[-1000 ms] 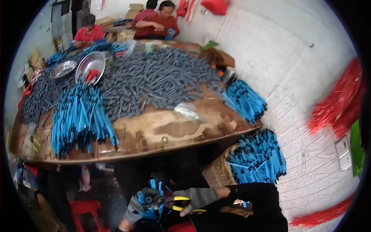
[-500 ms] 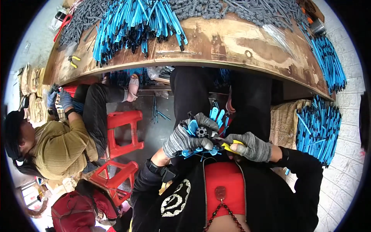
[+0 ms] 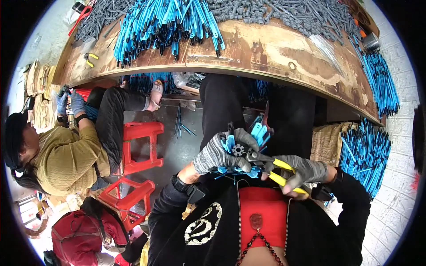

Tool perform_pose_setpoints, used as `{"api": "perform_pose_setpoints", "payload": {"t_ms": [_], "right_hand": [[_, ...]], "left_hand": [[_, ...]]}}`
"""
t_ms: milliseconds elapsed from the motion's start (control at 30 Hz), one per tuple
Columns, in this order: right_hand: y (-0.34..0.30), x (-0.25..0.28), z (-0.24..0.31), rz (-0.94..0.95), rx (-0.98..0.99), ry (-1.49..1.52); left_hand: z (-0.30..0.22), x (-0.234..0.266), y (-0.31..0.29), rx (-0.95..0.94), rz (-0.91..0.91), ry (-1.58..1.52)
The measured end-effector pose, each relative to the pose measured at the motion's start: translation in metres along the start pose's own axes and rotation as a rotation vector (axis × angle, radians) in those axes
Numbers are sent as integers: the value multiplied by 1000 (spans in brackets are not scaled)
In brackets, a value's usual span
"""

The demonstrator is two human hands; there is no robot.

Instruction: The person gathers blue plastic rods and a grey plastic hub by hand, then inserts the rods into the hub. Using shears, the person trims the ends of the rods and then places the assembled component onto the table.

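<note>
In front of my lap, my gloved left hand (image 3: 212,156) is closed around a bundle of blue ribs (image 3: 261,132) set about a round black toothed hub (image 3: 238,150). Rib ends stick out above and below its fingers. Curled around the yellow handles of a pair of pliers (image 3: 283,164) is my gloved right hand (image 3: 304,169). Those handles stand apart, and the metal jaws are right beside the hub, near my left thumb. Whether the jaws grip anything I cannot tell.
The wooden table (image 3: 257,51) ahead bears a heap of blue ribs (image 3: 171,31), grey plastic parts (image 3: 284,17) and other yellow-handled pliers (image 3: 91,59). More blue ribs (image 3: 364,155) are stacked at right. At left sit a co-worker (image 3: 66,155) and red stools (image 3: 141,146).
The pliers' handles have spread apart; they were squeezed closer together. My right hand has shifted a little right and its fingers have loosened. My left hand keeps the bundle.
</note>
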State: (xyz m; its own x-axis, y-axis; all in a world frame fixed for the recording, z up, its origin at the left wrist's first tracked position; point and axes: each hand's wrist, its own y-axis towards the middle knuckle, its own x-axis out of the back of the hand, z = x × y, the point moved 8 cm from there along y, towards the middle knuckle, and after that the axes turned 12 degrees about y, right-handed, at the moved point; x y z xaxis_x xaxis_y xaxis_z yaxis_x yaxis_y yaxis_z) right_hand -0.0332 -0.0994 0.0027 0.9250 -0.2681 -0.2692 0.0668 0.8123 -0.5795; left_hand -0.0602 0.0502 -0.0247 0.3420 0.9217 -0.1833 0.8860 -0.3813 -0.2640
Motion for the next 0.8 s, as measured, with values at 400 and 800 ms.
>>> {"api": "perform_pose_setpoints", "payload": {"t_ms": [400, 800], "right_hand": [[6, 9, 9, -278, 207, -411], [9, -16, -27, 13, -271, 365]], "left_hand": [[1, 13, -13, 170, -62, 174], [0, 5, -16, 135, -8, 33]]}}
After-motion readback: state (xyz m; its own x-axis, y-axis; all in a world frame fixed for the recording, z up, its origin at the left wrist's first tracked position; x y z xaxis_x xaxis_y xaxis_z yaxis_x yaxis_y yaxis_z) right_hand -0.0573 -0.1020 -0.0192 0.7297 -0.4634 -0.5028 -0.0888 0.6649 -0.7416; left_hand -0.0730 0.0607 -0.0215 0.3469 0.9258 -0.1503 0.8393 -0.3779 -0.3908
